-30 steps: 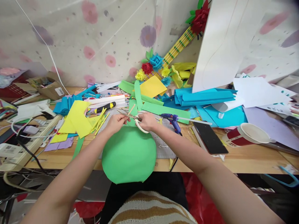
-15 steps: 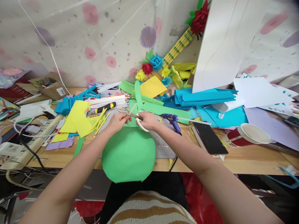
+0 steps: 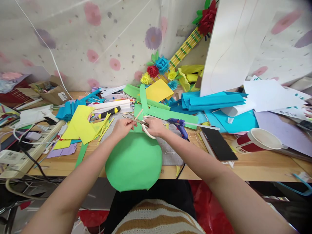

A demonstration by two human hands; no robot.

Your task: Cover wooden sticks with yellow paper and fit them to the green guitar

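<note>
A large rounded green paper sheet (image 3: 133, 161) hangs over the table's front edge toward my lap. My left hand (image 3: 121, 127) pinches its far edge. My right hand (image 3: 154, 126) grips white-handled scissors (image 3: 141, 124), whose blades point left across that far edge, between the two hands. Both hands sit close together at the middle of the wooden table (image 3: 263, 165).
Yellow paper scraps (image 3: 81, 125), green strips (image 3: 170, 114) and blue folded sheets (image 3: 212, 100) lie around. A blue glue gun (image 3: 179, 125), a black phone (image 3: 218, 144) and a red-and-white paper cup (image 3: 257, 140) sit to the right. A yellow-black cutter (image 3: 109, 112) lies left. Cables and a power strip (image 3: 29, 148) crowd the left edge.
Almost nothing has changed; the hands and scissors stay at the green paper's far edge, with only a slight shift of the view.
</note>
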